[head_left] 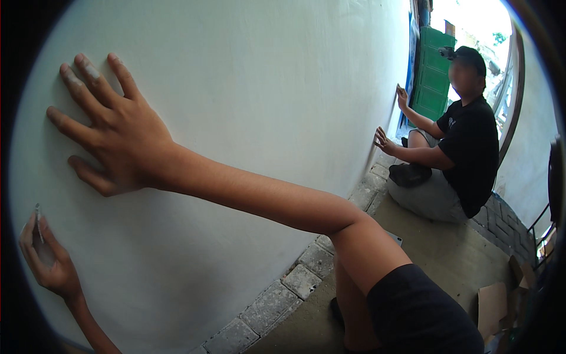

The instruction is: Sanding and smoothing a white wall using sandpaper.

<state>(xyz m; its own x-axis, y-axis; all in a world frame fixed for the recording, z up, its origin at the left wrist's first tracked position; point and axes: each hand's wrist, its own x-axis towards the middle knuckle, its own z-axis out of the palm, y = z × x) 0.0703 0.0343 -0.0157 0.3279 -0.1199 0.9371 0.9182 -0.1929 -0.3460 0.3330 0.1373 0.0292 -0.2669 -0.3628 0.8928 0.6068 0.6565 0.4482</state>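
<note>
My right hand [121,133] lies with its fingers spread against a pale, smooth wall [253,88]. Whitish dust coats some of its fingertips, and the palm side is hidden. Lower down at the far left, my left hand [53,265] is held up close to the same wall. Between its thumb and fingers is a thin, flat, greyish-white piece [39,227], seen nearly edge-on; its kind cannot be made out. My right arm stretches across the view from a dark sleeve.
At the right, another person [471,130] in a dark shirt and cap sits on the floor, both hands near the wall. Grey paving blocks [271,307] line the wall's foot. A green panel [433,76] stands behind; cardboard [492,310] lies at the lower right.
</note>
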